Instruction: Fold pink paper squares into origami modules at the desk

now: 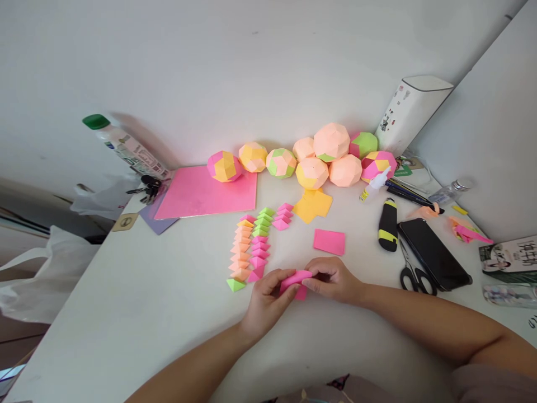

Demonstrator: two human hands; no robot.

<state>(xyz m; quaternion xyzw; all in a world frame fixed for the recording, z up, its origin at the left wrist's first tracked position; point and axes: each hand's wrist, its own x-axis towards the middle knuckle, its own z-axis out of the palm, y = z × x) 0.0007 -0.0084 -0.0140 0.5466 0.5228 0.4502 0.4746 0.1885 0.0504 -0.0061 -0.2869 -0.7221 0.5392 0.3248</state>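
Between my two hands is a bright pink piece of paper (296, 278), bent along its length. My left hand (268, 294) pinches its left end between thumb and fingers, and my right hand (333, 280) grips the right end with curled fingers. Under the hands a second bit of pink paper (301, 293) shows; whether it is joined to the first I cannot tell. Just beyond my left hand stand rows of folded paper units (259, 246) in pink, peach and green. A pink paper stack (329, 242) lies past my right hand.
Faceted paper balls (331, 143) line the wall, near a pink folder (205, 196) and yellow paper sheets (312, 206). On the right lie scissors (413, 273), a phone (435, 254), a black-and-yellow cutter (388, 225) and a glue bottle (375, 184). A white bottle (130, 148) leans at left.
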